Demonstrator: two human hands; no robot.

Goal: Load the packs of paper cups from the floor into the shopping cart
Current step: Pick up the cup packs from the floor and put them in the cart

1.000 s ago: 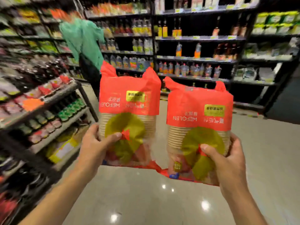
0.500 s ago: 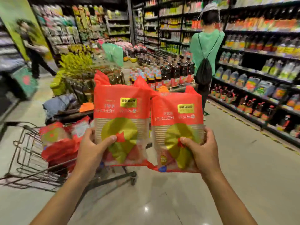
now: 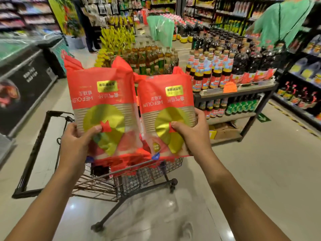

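Observation:
I hold two red packs of paper cups upright, side by side, above a wire shopping cart. My left hand grips the lower part of the left pack, thumb on its front. My right hand grips the lower part of the right pack the same way. Both packs are printed upside down, with a yellow disc on the front. More red packs lie in the cart's basket, mostly hidden behind the two I hold. The cart's black handle is at the left.
A low rack of dark bottles stands right of the cart. A chest freezer runs along the left. A person in a green shirt stands at the far right by the shelves. Shiny floor spreads to the right.
My view has swung left, so the cart now lies straight under the packs. Both hands have carried the packs over the basket, and the person in green has slid to the right edge.

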